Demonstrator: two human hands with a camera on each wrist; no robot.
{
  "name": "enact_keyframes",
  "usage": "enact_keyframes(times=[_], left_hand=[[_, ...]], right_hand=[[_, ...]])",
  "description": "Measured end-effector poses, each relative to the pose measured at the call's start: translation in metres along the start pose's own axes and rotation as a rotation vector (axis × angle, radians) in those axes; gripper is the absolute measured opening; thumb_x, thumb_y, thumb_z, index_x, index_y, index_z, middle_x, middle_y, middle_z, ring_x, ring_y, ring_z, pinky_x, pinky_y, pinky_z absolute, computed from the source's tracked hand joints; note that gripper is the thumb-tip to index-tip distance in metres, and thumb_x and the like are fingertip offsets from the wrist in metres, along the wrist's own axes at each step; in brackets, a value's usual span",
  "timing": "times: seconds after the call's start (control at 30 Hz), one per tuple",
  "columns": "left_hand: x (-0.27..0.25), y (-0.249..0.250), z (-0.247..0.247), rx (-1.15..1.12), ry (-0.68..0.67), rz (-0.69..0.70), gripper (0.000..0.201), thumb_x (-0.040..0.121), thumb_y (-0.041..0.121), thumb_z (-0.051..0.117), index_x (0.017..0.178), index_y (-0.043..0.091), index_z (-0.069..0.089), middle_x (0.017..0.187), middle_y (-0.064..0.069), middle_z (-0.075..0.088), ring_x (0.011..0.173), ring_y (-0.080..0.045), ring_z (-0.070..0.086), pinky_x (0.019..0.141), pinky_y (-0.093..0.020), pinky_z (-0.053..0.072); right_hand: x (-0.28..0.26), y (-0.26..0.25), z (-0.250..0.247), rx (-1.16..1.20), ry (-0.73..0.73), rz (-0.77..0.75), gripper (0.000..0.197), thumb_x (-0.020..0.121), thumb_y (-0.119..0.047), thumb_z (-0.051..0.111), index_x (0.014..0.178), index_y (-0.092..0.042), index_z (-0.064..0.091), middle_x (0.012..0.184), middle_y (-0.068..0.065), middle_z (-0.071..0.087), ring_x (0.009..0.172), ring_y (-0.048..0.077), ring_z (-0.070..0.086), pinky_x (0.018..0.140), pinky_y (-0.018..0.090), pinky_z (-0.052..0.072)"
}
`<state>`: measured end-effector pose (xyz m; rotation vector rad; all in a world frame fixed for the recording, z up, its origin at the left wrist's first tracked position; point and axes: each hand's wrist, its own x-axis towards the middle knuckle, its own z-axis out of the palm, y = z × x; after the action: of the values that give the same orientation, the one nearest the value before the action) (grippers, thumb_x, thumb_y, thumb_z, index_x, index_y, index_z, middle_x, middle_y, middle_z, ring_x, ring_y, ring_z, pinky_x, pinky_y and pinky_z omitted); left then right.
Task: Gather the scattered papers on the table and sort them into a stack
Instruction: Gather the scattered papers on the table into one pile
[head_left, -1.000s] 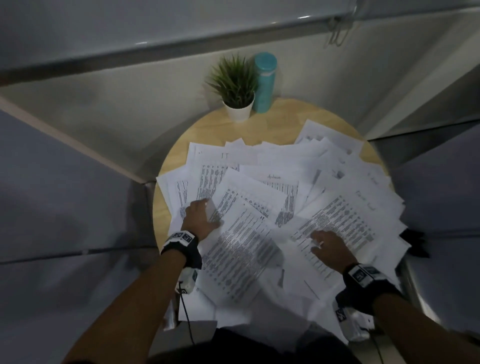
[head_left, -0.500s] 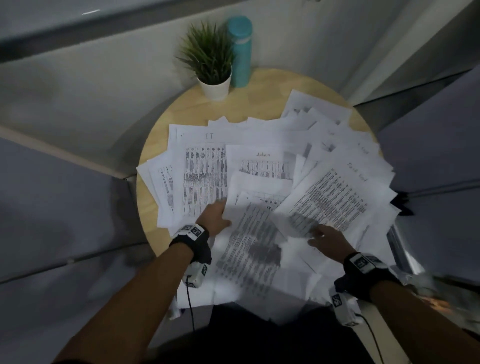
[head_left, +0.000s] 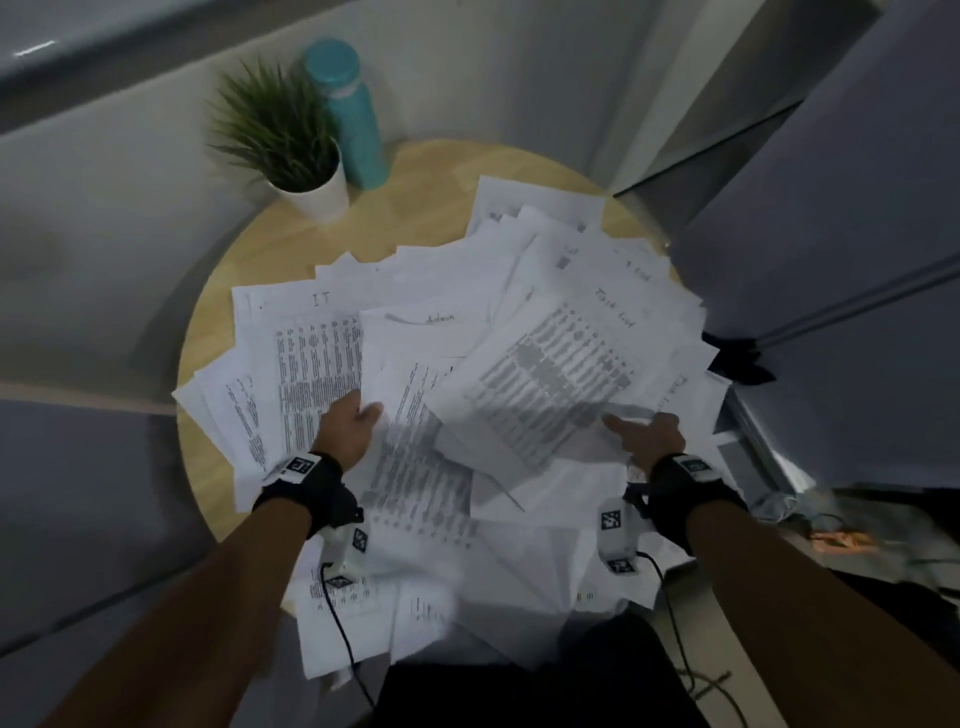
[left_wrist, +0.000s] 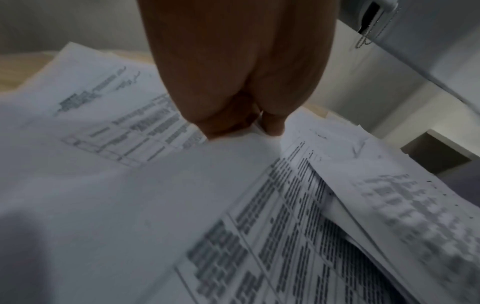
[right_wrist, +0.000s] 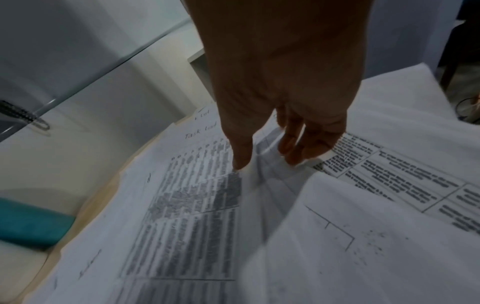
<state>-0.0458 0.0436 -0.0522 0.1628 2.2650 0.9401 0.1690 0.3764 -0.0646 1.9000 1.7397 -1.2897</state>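
A round wooden table (head_left: 415, 208) holds a big messy heap of papers (head_left: 519, 280). The heap fills the middle and hangs over the edge at 6 o'clock. Bare wood shows from about 7 o'clock round to 1 o'clock.

The left hand (head_left: 348, 431) is on the heap toward 8 o'clock. Its thumb and fingers (left_wrist: 271, 123) are squeezed together on the edge of a printed sheet (left_wrist: 197, 195), pinching it.

The right hand (head_left: 647, 436) is toward 4 o'clock. Its thumb lies straight on top of the Task list sheet (head_left: 545, 384). The other fingers (right_wrist: 298, 148) curl under the near corner. That corner is lifted off the heap.

A small green plant (head_left: 291, 130) in a white pot stands at 11 o'clock. A blue-green bottle (head_left: 353, 124) stands just beside it, toward 12 o'clock. Both are apart from the papers.
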Motion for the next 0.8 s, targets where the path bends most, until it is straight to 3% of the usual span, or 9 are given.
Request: enact_keyframes(times=[0.13, 0.23, 0.33, 0.4, 0.47, 0.57, 0.67, 0.73, 0.8], left_hand=[[-0.009, 0.018, 0.023, -0.114, -0.199, 0.022, 0.029, 0.099, 0.020, 0.060, 0.127, 0.014, 0.062, 0.126, -0.008, 0.067, 0.118, -0.030, 0.061, 0.106, -0.053, 0.045], [-0.010, 0.035, 0.035, -0.059, -0.311, 0.024, 0.029, 0.099, 0.017, 0.060, 0.127, 0.014, 0.059, 0.121, -0.010, 0.065, 0.107, -0.030, 0.063, 0.095, -0.048, 0.049], [-0.008, 0.045, 0.039, 0.048, -0.368, 0.068, 0.010, 0.099, 0.021, 0.060, 0.108, 0.021, 0.063, 0.127, -0.020, 0.061, 0.111, -0.039, 0.062, 0.093, -0.052, 0.049], [-0.005, 0.046, 0.038, 0.018, -0.344, 0.041, 0.016, 0.098, 0.023, 0.059, 0.111, 0.016, 0.066, 0.124, -0.019, 0.064, 0.115, -0.039, 0.062, 0.097, -0.051, 0.048], [-0.003, 0.050, 0.039, -0.065, -0.288, -0.032, 0.024, 0.101, 0.014, 0.055, 0.123, 0.008, 0.063, 0.121, -0.014, 0.067, 0.119, -0.034, 0.061, 0.105, -0.047, 0.046], [0.003, 0.061, 0.046, -0.155, -0.176, -0.108, 0.031, 0.103, 0.008, 0.048, 0.132, 0.000, 0.058, 0.133, -0.022, 0.061, 0.131, -0.036, 0.051, 0.111, -0.045, 0.037], [0.003, 0.078, 0.059, -0.324, -0.183, -0.191, 0.046, 0.104, 0.025, 0.052, 0.144, 0.004, 0.047, 0.147, -0.006, 0.049, 0.140, -0.024, 0.042, 0.116, -0.036, 0.028], [0.002, 0.086, 0.071, -0.348, -0.261, -0.231, 0.065, 0.095, 0.048, 0.062, 0.146, 0.012, 0.045, 0.148, 0.006, 0.043, 0.136, -0.013, 0.042, 0.119, -0.036, 0.026], [-0.004, 0.095, 0.085, -0.279, -0.323, -0.177, 0.050, 0.087, 0.034, 0.077, 0.129, 0.013, 0.059, 0.131, 0.003, 0.061, 0.119, -0.012, 0.058, 0.105, -0.030, 0.041]], right_hand=[[-0.008, -0.013, 0.007, -0.123, 0.036, -0.096, 0.083, 0.076, -0.048, 0.080, 0.135, -0.001, 0.047, 0.135, 0.020, 0.053, 0.124, 0.036, 0.053, 0.102, 0.041, 0.046], [-0.008, -0.020, 0.010, -0.263, 0.133, -0.091, 0.100, 0.068, -0.061, 0.079, 0.138, -0.002, 0.039, 0.137, 0.021, 0.039, 0.124, 0.040, 0.045, 0.102, 0.046, 0.041], [-0.009, -0.021, 0.009, -0.172, 0.158, -0.077, 0.108, 0.064, -0.045, 0.089, 0.141, 0.000, 0.027, 0.139, 0.023, 0.031, 0.123, 0.044, 0.044, 0.103, 0.050, 0.042], [-0.012, -0.020, 0.007, -0.132, 0.084, -0.134, 0.099, 0.070, -0.029, 0.088, 0.141, 0.002, 0.026, 0.141, 0.024, 0.036, 0.124, 0.041, 0.046, 0.101, 0.045, 0.044], [-0.013, -0.014, 0.007, -0.132, 0.025, -0.218, 0.072, 0.080, -0.017, 0.080, 0.134, 0.002, 0.036, 0.133, 0.024, 0.051, 0.118, 0.038, 0.055, 0.092, 0.040, 0.049], [-0.019, -0.001, 0.004, -0.152, -0.045, -0.359, 0.040, 0.090, -0.008, 0.062, 0.128, -0.004, 0.051, 0.122, 0.017, 0.063, 0.109, 0.034, 0.063, 0.087, 0.037, 0.054], [-0.027, 0.012, -0.005, -0.309, -0.160, -0.451, 0.031, 0.089, -0.005, 0.055, 0.120, -0.007, 0.059, 0.115, 0.014, 0.067, 0.105, 0.031, 0.064, 0.079, 0.028, 0.047], [-0.028, 0.019, -0.008, -0.456, -0.258, -0.493, 0.019, 0.090, -0.006, 0.054, 0.107, -0.004, 0.060, 0.110, 0.017, 0.067, 0.101, 0.032, 0.064, 0.073, 0.027, 0.042], [-0.028, 0.025, -0.010, -0.491, -0.350, -0.518, 0.020, 0.090, -0.011, 0.059, 0.110, -0.006, 0.060, 0.112, 0.014, 0.067, 0.101, 0.030, 0.064, 0.078, 0.029, 0.046]])
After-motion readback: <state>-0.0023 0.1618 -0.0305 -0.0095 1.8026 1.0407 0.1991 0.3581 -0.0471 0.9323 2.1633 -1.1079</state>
